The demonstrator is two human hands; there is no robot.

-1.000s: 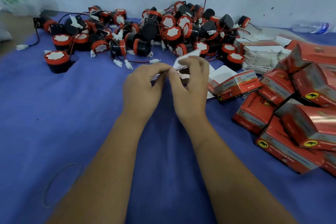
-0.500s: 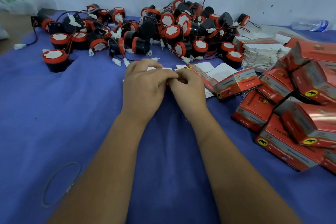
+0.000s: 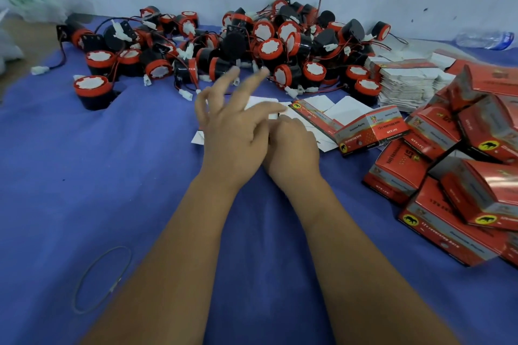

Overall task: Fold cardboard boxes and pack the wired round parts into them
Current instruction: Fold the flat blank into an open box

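Note:
A heap of black round parts (image 3: 266, 45) with red rims, white caps and red-black wires lies along the back wall. One part (image 3: 91, 89) stands alone at the left. A flat, unfolded red-and-white cardboard box (image 3: 315, 116) lies on the blue cloth in front of the heap. My left hand (image 3: 232, 131) hovers over its white flaps with the fingers spread and straight. My right hand (image 3: 293, 148) sits just to the right, its fingers curled down onto the flat box; the fingertips are hidden.
A half-formed box (image 3: 372, 131) lies right of my hands. Several closed red boxes (image 3: 476, 190) are piled at the right. A stack of flat blanks (image 3: 406, 81) sits behind them. A rubber band (image 3: 102, 279) lies near left. A plastic bottle (image 3: 485, 38) is far right.
My hands brought the box blank down onto the cloth. The left hand then let go and spread its fingers, while the right stayed curled on the blank.

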